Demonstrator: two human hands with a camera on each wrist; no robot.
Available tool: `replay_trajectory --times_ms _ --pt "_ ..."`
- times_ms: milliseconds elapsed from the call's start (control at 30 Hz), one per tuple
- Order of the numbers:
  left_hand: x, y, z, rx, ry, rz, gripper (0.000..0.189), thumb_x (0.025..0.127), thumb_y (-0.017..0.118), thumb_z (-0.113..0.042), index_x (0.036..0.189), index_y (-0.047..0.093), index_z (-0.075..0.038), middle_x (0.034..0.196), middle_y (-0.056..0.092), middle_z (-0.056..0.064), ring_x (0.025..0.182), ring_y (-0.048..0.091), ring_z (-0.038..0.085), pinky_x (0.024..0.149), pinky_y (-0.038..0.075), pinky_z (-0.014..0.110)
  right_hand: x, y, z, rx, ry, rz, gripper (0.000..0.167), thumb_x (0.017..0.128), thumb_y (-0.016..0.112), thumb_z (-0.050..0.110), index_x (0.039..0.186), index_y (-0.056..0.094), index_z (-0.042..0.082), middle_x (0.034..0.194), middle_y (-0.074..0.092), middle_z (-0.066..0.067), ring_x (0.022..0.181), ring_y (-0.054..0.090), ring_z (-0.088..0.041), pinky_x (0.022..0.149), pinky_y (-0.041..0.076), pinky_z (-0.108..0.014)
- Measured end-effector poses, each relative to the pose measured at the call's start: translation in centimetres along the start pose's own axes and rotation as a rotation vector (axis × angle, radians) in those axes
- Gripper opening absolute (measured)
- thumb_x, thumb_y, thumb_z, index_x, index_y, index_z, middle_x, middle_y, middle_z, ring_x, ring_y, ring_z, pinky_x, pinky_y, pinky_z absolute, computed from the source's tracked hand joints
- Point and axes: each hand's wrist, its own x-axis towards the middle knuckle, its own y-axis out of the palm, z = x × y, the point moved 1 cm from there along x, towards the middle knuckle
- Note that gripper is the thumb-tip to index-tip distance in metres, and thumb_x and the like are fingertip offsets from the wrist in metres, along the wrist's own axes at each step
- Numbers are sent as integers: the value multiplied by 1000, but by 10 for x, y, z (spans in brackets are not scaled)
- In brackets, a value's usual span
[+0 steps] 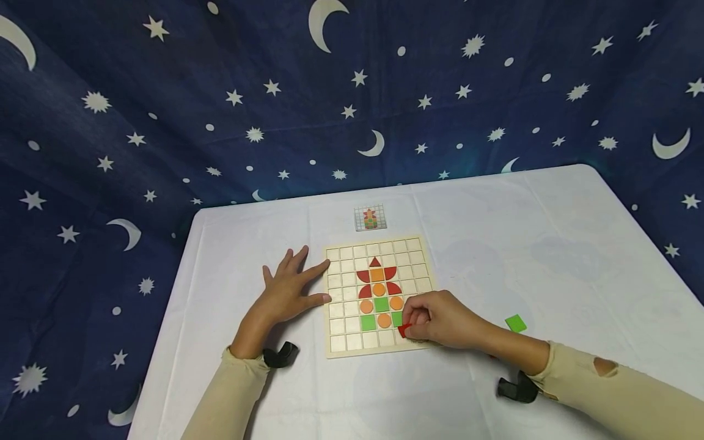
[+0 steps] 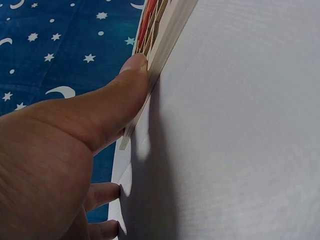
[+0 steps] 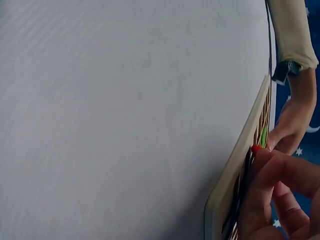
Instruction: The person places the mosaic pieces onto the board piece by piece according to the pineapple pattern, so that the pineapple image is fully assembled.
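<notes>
A square wooden grid board (image 1: 345,343) lies on the table, with red, orange and green tiles set in its middle columns. My left hand (image 1: 285,294) is spread at the board's left side, thumb and index fingertip touching its edge; the thumb (image 2: 112,102) shows against that edge in the left wrist view. Over the board's lower right part, my right hand (image 1: 444,321) pinches a small red tile (image 1: 404,330) between thumb and fingers. This tile's full outline is hidden by the fingers. Just beside it, a green square tile (image 1: 397,318) is partly covered by the hand.
A small pattern card (image 1: 371,217) with a similar coloured figure lies behind the board. One loose green square tile (image 1: 516,323) rests on the white tablecloth (image 1: 550,244), near the right forearm. A dark blue curtain (image 1: 297,91) with moons and stars hangs behind the table.
</notes>
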Motion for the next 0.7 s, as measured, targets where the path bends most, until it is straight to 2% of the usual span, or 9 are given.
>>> replay_trajectory --times_ms 233,400,533,700 --pt "0 0 0 0 0 3 77 83 77 -60 151 50 -35 170 21 17 157 8 49 107 2 87 1 9 6 -153 -96 -68 21 78 87 10 75 73 24 65 63 16 62 55 1 58 49 -20" --pt "0 -1 -1 4 -1 10 78 83 76 -60 152 50 -35 170 21 17 157 8 48 107 2 87 0 12 8 -294 -146 -124 16 76 91 15 76 78 24 73 64 17 66 54 2 60 48 -18" --pt "0 0 -1 7 -1 8 78 83 76 -60 152 50 -35 170 21 17 157 9 48 107 2 87 -1 11 9 -335 -159 -149 14 74 92 19 79 79 21 76 67 14 66 56 0 60 49 -17" --pt "0 0 -1 17 -2 4 78 83 76 -60 152 50 -35 170 21 17 157 9 48 107 2 87 -2 10 9 -359 -172 -128 14 76 91 16 79 79 21 76 67 14 65 55 1 60 48 -17"
